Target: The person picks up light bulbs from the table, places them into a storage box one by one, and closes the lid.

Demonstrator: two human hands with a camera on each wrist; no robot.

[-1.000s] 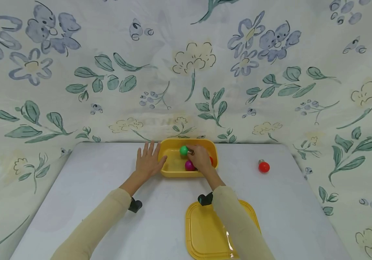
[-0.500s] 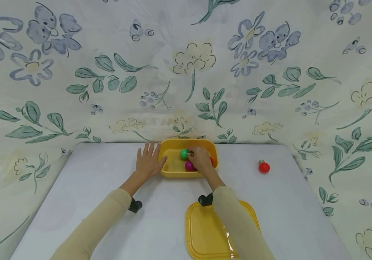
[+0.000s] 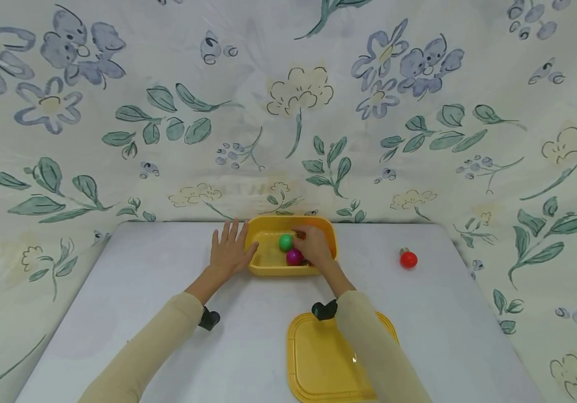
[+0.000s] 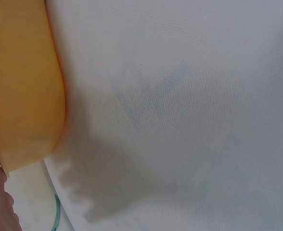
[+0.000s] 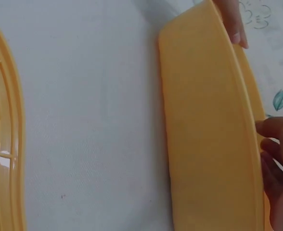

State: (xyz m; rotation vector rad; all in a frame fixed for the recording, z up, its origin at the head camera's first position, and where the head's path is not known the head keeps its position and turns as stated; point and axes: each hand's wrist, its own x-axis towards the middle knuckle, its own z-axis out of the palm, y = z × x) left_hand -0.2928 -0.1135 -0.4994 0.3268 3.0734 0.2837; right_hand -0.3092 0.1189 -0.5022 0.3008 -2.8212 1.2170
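In the head view, my left hand (image 3: pixel 229 254) lies with spread, straight fingers at the left end of a yellow plastic box (image 3: pixel 263 270), its thumb over the rim. My right hand (image 3: pixel 315 246) is inside the box at the right, fingers loosely bent and slightly apart. Just left of its fingertips lies a green light bulb (image 3: pixel 286 242); its base is hidden by the hand. A purple bulb (image 3: pixel 294 257) sits below it, near the front wall. The right wrist view shows the right fingers (image 5: pixel 275 127) at the rim, with the box's inside hidden.
A red light bulb (image 3: pixel 408 259) with a metal base lies on the white table (image 3: pixel 449 313), right of the box. A yellow lid (image 3: pixel 320 358) lies nearer the person, partly under the right sleeve. Patterned cloth (image 3: pixel 248 112) hangs behind the table.
My right hand has lowered the green bulb to the box floor, let go of its base, and shifted slightly right. It now covers the red thing inside. The left hand stays put.
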